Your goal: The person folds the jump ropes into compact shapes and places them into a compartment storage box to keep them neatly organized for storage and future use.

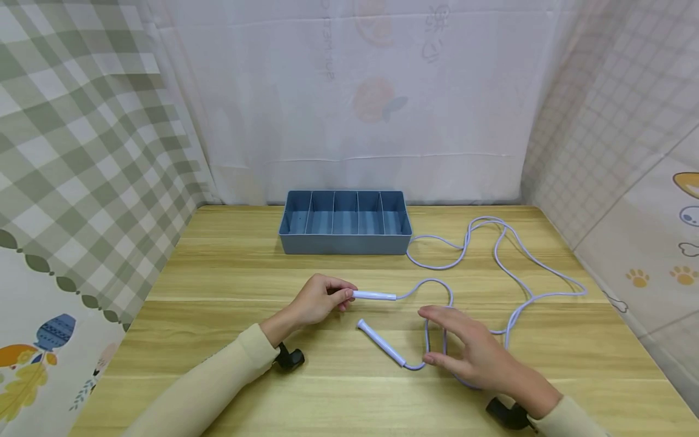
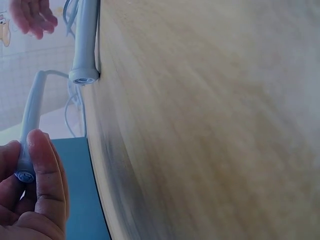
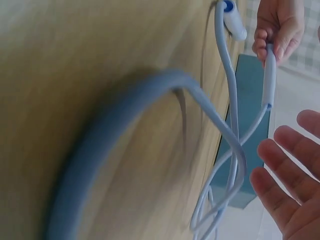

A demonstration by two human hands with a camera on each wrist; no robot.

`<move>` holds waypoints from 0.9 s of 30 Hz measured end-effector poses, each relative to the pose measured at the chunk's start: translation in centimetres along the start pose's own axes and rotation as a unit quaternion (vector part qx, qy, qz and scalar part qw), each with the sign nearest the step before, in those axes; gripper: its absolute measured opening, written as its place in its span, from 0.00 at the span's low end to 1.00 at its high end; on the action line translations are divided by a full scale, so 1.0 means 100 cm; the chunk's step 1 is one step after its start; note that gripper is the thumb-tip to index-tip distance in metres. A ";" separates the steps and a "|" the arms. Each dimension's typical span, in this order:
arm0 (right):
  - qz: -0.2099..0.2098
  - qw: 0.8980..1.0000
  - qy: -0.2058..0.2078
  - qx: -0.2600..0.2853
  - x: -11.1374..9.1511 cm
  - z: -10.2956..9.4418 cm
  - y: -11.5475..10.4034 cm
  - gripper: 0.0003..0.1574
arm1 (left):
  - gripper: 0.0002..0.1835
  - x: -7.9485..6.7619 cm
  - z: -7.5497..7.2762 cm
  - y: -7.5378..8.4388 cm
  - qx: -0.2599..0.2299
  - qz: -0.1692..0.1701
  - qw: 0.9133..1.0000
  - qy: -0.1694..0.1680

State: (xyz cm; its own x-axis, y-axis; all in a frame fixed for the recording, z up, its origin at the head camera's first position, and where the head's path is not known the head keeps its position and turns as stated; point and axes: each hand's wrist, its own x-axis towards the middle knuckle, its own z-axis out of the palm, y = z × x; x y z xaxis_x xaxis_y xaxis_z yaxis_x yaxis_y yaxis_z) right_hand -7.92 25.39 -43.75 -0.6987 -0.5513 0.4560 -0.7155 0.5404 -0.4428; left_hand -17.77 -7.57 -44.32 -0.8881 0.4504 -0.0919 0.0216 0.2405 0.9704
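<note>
A pale lavender jump rope [image 1: 516, 276] lies in loose loops across the right half of the table. The left hand [image 1: 322, 299] pinches the end of one of its handles [image 1: 374, 295] between thumb and fingers, just above the wood. In the left wrist view that handle [image 2: 31, 107] tilts upward from the fingertips. The other handle [image 1: 381, 343] rests on the table between the hands, its flared end toward the left. Fingers spread and holding nothing, the right hand [image 1: 472, 349] hovers over part of the rope. The right wrist view shows its fingers [image 3: 285, 195] apart from the cord.
A blue-grey box [image 1: 346, 244] with several narrow compartments stands at the back middle of the wooden table [image 1: 229, 267]. Rope loops run close to its right side. Printed cloths [image 1: 93, 121] hang at the back and both sides.
</note>
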 end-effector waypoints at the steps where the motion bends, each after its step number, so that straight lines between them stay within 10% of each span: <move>1: 0.003 1.000 -0.001 0.003 0.000 0.001 -0.001 0.46 | 0.09 0.000 0.000 0.000 -0.001 0.000 1.000 0.000; 27: 0.040 0.999 -0.011 0.007 0.007 0.026 -0.015 0.42 | 0.09 -0.003 0.002 0.004 -0.006 0.011 1.000 -0.004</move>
State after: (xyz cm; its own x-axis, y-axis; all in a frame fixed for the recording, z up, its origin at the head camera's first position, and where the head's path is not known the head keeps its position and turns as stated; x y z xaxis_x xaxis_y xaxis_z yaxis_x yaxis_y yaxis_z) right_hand -7.31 22.56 -44.73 -0.7536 -0.5202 0.4019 -0.6570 0.5742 -0.4886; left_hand -17.37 -7.47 -43.99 -0.8840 0.4618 -0.0720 0.0354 0.2198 0.9749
